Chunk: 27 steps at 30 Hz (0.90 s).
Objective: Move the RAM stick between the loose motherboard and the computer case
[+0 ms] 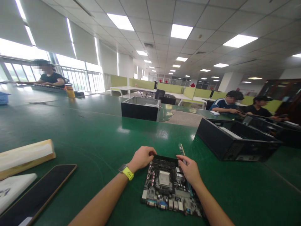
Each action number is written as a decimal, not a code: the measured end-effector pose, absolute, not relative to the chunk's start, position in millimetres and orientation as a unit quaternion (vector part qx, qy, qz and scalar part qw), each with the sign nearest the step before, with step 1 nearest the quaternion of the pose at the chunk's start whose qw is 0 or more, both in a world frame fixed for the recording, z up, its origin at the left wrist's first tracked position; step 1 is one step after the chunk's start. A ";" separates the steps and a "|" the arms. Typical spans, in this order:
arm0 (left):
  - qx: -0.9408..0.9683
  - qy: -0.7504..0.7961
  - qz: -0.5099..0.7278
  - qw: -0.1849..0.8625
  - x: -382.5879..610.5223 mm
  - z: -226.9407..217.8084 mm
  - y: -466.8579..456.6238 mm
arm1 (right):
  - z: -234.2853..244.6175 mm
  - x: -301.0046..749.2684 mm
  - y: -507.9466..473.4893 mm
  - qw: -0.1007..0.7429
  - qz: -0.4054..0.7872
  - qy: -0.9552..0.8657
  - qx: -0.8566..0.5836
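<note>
Two hands meet at the far edge of the motherboard (168, 185), lying flat near the worktop's (94, 131) near edge: left hand (142, 157) pinches its far-left corner, right hand (189, 171) closes its grip on a memory stick (181, 150) whose long axis runs away from the person

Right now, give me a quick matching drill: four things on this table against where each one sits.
Things:
1. circuit board
2. phone
3. open black case
4. yellow watch

Places:
A. on the left wrist
B. far right of the table
C. between the left hand and right hand
D. near left, face up

Pairs: 1-C, 2-D, 3-B, 4-A
</note>
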<state>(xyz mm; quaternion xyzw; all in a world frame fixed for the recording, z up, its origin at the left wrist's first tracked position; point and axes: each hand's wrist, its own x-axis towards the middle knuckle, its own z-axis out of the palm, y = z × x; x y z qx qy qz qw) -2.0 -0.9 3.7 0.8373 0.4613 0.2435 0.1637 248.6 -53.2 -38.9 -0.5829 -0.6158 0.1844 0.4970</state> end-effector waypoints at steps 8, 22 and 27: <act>0.841 0.473 0.210 0.158 0.1 11.6 -7.9 | -39.3 248.3 -52.9 0.468 0.198 -0.634 -0.583; 0.882 0.407 0.230 0.060 30.1 31.8 -46.5 | -34.4 250.5 -50.5 0.520 0.128 -0.588 -0.606; 0.953 0.246 0.141 0.104 66.9 21.9 -104.4 | -2.1 280.9 -32.2 0.439 -0.079 -0.590 -0.673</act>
